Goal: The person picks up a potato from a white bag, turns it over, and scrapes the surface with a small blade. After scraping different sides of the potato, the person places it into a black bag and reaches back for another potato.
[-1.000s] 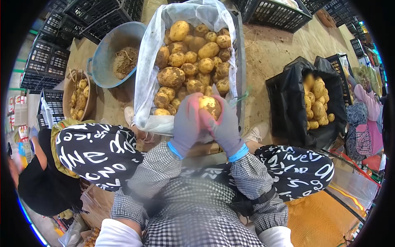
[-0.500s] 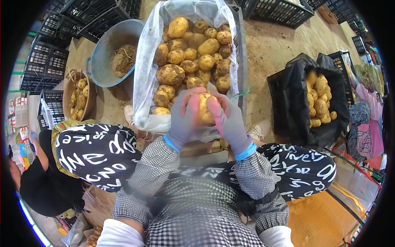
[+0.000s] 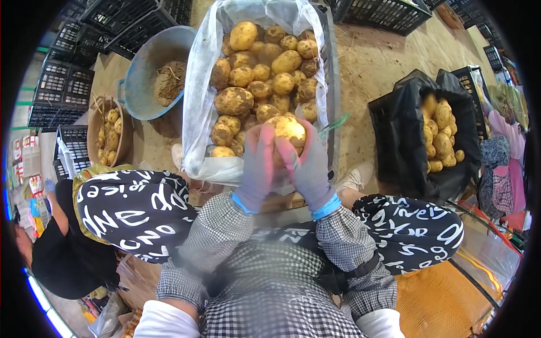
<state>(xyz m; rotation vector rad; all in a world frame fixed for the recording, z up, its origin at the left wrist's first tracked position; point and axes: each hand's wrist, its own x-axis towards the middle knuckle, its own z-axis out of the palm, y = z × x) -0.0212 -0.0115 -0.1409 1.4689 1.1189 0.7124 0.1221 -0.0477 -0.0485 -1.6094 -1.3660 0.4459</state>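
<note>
Both my gloved hands hold one large yellow potato in front of me. My left hand grips its left side, my right hand wraps its right and underside. The gloves are grey with pink fingertips. Just beyond the hands stands a crate lined with white fabric, full of several earthy potatoes. My knees in black trousers with white lettering frame the view.
A blue tub with roots and soil sits at the left, a brown basket of small potatoes beside it. A black-lined crate of potatoes stands at right. Empty black crates ring the back. Another person sits at far right.
The potato has been turned between my hands and raised slightly toward the crate; my fingers shifted around it. Both hands kept hold throughout.
</note>
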